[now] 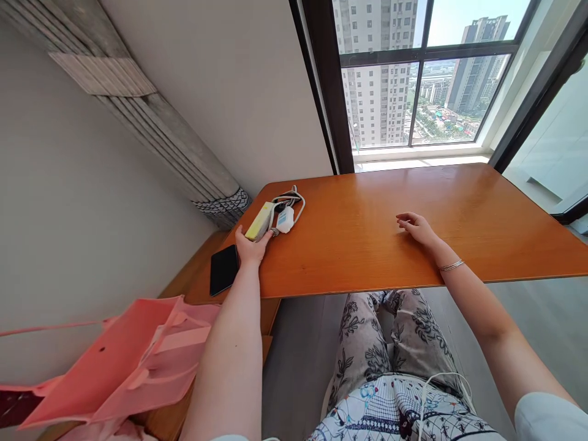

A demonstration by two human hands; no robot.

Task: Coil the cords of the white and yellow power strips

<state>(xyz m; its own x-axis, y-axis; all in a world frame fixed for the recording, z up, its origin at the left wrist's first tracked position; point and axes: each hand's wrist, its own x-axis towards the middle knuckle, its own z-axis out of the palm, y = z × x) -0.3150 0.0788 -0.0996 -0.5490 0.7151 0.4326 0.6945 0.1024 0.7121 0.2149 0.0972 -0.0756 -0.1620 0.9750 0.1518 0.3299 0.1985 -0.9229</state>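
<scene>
At the left end of the orange-brown wooden table [353,245], my left hand [252,248] is closed around the near end of what looks like a power strip [260,222], white with a yellow top. Its fingertips on the far side are partly hidden. Beside the strip lie a looped white cord [301,208] and a white block like a plug or adapter [285,219]; a dark item shows among the loops. My right hand [416,226] holds nothing, its fingers loosely bent and slightly apart over the middle right of the table.
A black tablet-like slab [223,270] lies left of my left wrist. A pink bag [124,355] stands open on a lower wooden surface at the left. Behind the table are a gathered grey curtain [174,153] and a window [418,73]. My legs are under the near edge.
</scene>
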